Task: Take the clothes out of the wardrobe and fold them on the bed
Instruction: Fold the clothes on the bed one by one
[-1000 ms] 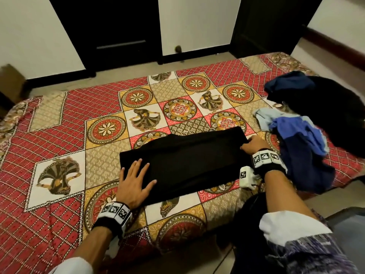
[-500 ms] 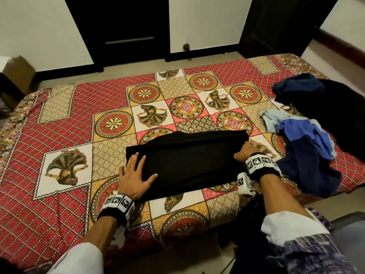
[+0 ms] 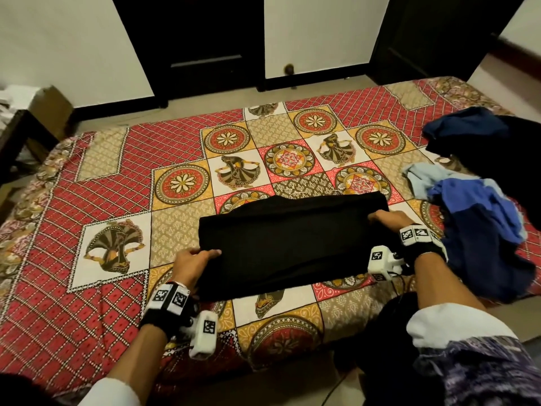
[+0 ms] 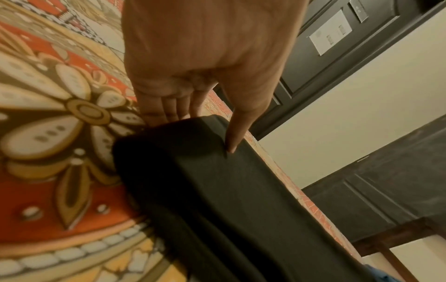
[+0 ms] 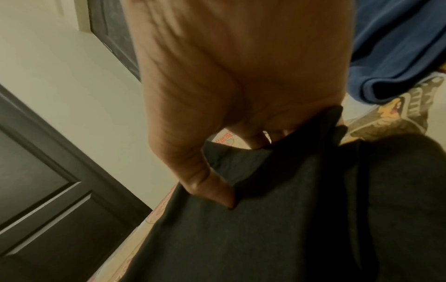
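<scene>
We see the folded black cloth garment [image 3: 289, 244] near the front edge of the patterned red bedspread [image 3: 87, 303], our left hand [image 3: 191, 263] and right hand [image 3: 386, 219] pinching its ends; it seems partly lifted.

Black garment [image 3: 289, 244]: plain dark cloth, folded to a wide flat rectangle, lying across the bed [image 3: 96, 189] near its front edge, long side running left-right. Left end pinched by left hand [image 3: 190, 263], thumb on top, fingers tucked under the corner; that corner looks lifted a bit off the cover. Right end pinched by right hand [image 3: 388, 219], thumb on top, fingers under the far corner. Unfolded clothes heaped at bed's right side: dark blue + black heap [image 3: 491, 142] further back, lighter blue pile [image 3: 480, 221] nearer, draping over the front edge, just beside the garment's right end.
</scene>
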`<state>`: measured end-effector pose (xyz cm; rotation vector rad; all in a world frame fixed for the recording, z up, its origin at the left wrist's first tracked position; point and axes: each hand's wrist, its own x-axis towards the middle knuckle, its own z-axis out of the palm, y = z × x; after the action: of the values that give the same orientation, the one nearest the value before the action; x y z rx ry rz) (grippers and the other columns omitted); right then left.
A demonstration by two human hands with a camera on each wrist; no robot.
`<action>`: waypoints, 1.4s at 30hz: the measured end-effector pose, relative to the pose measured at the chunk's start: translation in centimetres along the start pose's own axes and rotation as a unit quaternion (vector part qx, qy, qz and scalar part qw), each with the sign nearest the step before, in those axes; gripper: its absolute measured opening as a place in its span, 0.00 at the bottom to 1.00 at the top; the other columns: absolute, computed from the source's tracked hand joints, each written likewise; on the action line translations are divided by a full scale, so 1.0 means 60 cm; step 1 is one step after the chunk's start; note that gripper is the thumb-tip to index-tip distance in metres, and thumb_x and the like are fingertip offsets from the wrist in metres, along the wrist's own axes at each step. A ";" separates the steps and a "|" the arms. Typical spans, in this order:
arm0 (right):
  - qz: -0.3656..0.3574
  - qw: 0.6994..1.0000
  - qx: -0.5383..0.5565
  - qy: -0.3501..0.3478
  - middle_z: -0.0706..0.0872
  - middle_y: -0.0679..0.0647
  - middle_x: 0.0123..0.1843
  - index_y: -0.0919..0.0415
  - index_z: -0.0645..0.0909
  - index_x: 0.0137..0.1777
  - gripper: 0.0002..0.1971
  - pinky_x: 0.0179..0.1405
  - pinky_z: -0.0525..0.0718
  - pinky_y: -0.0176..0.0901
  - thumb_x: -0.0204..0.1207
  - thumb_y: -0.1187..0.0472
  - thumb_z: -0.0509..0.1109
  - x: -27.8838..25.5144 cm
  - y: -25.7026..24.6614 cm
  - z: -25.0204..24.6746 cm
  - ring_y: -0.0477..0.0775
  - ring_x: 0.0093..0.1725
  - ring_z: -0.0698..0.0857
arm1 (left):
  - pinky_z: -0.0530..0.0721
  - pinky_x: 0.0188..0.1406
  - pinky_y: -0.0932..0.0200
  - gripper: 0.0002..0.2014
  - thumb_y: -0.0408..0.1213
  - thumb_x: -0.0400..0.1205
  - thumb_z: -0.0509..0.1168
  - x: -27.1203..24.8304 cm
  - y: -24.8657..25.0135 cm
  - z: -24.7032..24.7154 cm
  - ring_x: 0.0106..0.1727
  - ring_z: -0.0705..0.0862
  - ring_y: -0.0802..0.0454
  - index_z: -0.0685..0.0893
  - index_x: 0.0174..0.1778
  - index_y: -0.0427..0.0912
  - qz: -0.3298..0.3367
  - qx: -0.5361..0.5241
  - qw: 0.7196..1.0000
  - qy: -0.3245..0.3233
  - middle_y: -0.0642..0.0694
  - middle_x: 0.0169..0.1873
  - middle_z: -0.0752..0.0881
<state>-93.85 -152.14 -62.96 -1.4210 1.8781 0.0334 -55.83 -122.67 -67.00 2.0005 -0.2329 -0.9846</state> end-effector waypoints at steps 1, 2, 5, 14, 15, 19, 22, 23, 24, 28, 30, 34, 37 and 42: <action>-0.001 1.000 -0.009 -0.002 0.86 0.66 0.69 0.62 0.85 0.65 0.34 0.69 0.82 0.61 0.66 0.38 0.74 -0.016 -0.006 0.000 0.69 0.62 0.85 | 0.91 0.55 0.37 0.17 0.43 0.68 0.83 0.000 0.001 0.001 0.43 0.94 0.39 0.92 0.48 0.39 -0.002 0.002 1.000 -0.006 0.41 0.40 0.94; 0.000 1.000 -0.015 0.000 0.85 0.66 0.70 0.62 0.85 0.67 0.35 0.67 0.82 0.58 0.66 0.37 0.74 -0.030 -0.013 0.000 0.69 0.63 0.84 | 0.91 0.55 0.38 0.17 0.43 0.69 0.83 0.000 0.002 0.003 0.43 0.94 0.39 0.92 0.49 0.39 0.000 0.000 1.000 -0.012 0.41 0.41 0.94; 0.004 1.000 -0.008 -0.004 0.84 0.66 0.69 0.64 0.84 0.69 0.28 0.56 0.78 0.51 0.76 0.44 0.74 -0.049 -0.021 0.001 0.67 0.63 0.83 | 0.90 0.56 0.39 0.16 0.42 0.71 0.81 0.001 0.001 0.010 0.45 0.93 0.38 0.91 0.51 0.39 0.007 -0.025 1.000 -0.016 0.40 0.43 0.94; 0.000 0.999 -0.023 -0.032 0.90 0.61 0.58 0.58 0.91 0.54 0.39 0.63 0.87 0.60 0.43 0.35 0.78 0.019 0.007 -0.006 0.65 0.54 0.89 | 0.88 0.61 0.35 0.13 0.29 0.79 0.73 -0.002 0.000 0.003 0.53 0.92 0.34 0.88 0.59 0.34 -0.016 -0.137 0.990 -0.044 0.33 0.51 0.92; -0.003 0.999 -0.025 -0.042 0.90 0.60 0.57 0.56 0.92 0.53 0.42 0.63 0.87 0.59 0.36 0.35 0.76 0.024 0.008 -0.006 0.64 0.54 0.89 | 0.88 0.61 0.34 0.14 0.30 0.79 0.74 -0.003 0.001 0.001 0.53 0.92 0.33 0.88 0.60 0.34 -0.017 -0.136 0.989 -0.052 0.33 0.51 0.92; -0.006 0.996 -0.036 -0.080 0.89 0.61 0.57 0.56 0.91 0.52 0.40 0.60 0.86 0.56 0.37 0.36 0.79 0.038 0.015 -0.013 0.65 0.54 0.88 | 0.89 0.58 0.38 0.14 0.33 0.79 0.75 -0.001 -0.003 -0.002 0.52 0.92 0.34 0.88 0.59 0.34 -0.021 -0.136 0.988 -0.071 0.34 0.50 0.93; -0.008 0.996 0.002 -0.091 0.87 0.64 0.59 0.61 0.87 0.51 0.25 0.66 0.84 0.58 0.58 0.44 0.82 -0.003 -0.004 -0.025 0.67 0.59 0.87 | 0.89 0.53 0.43 0.13 0.29 0.80 0.73 0.002 -0.002 -0.004 0.54 0.91 0.35 0.88 0.60 0.38 -0.007 -0.148 0.986 -0.082 0.34 0.54 0.92; -0.010 0.994 0.017 -0.104 0.87 0.64 0.58 0.63 0.86 0.53 0.25 0.67 0.84 0.58 0.61 0.47 0.83 -0.008 -0.006 -0.028 0.68 0.60 0.87 | 0.89 0.53 0.42 0.13 0.28 0.80 0.73 0.004 -0.001 -0.006 0.55 0.91 0.35 0.88 0.61 0.39 0.001 -0.155 0.984 -0.083 0.35 0.55 0.92; -0.003 0.993 0.036 -0.115 0.88 0.65 0.58 0.66 0.84 0.58 0.33 0.67 0.85 0.59 0.56 0.48 0.86 -0.006 -0.004 -0.034 0.69 0.59 0.88 | 0.89 0.54 0.42 0.14 0.28 0.80 0.73 0.005 0.001 -0.010 0.55 0.91 0.36 0.89 0.62 0.40 0.008 -0.160 0.984 -0.079 0.36 0.55 0.92; -0.004 0.974 0.147 -0.174 0.92 0.65 0.49 0.71 0.85 0.65 0.34 0.48 0.89 0.54 0.59 0.58 0.86 -0.075 -0.036 -0.051 0.68 0.45 0.91 | 0.87 0.63 0.36 0.16 0.29 0.80 0.73 -0.006 0.034 -0.040 0.58 0.90 0.36 0.88 0.64 0.41 0.038 -0.177 0.981 -0.065 0.37 0.56 0.92; -0.023 0.956 0.220 -0.191 0.93 0.62 0.43 0.67 0.86 0.56 0.11 0.38 0.91 0.48 0.75 0.65 0.76 -0.168 -0.077 -0.050 0.62 0.37 0.92 | 0.89 0.59 0.40 0.16 0.29 0.81 0.71 -0.011 0.058 -0.074 0.59 0.89 0.35 0.87 0.66 0.40 0.048 -0.193 0.979 -0.053 0.35 0.58 0.91; -0.057 0.908 0.356 -0.214 0.93 0.64 0.55 0.67 0.88 0.60 0.13 0.56 0.91 0.56 0.76 0.68 0.74 -0.243 -0.108 -0.036 0.65 0.53 0.93 | 0.89 0.46 0.51 0.13 0.29 0.85 0.67 -0.041 0.120 -0.161 0.52 0.92 0.44 0.86 0.64 0.43 0.078 -0.206 0.974 -0.059 0.41 0.54 0.92; -0.067 0.882 0.407 -0.228 0.88 0.67 0.68 0.68 0.85 0.72 0.26 0.72 0.82 0.63 0.72 0.66 0.76 -0.299 -0.117 -0.035 0.70 0.66 0.88 | 0.90 0.40 0.54 0.10 0.28 0.85 0.66 -0.079 0.159 -0.226 0.43 0.94 0.50 0.87 0.57 0.44 0.109 -0.205 0.972 -0.047 0.45 0.46 0.94; -0.125 0.844 0.464 -0.239 0.84 0.68 0.68 0.70 0.80 0.69 0.25 0.60 0.85 0.58 0.72 0.64 0.74 -0.407 -0.139 -0.081 0.70 0.60 0.87 | 0.90 0.48 0.49 0.16 0.27 0.82 0.68 -0.148 0.231 -0.300 0.48 0.92 0.43 0.85 0.66 0.35 0.160 -0.185 0.968 -0.048 0.34 0.56 0.90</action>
<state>-87.52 -137.66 -41.96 -0.8314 1.0158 -0.5350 -46.21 -115.43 -45.80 1.5205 -0.3813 -0.8468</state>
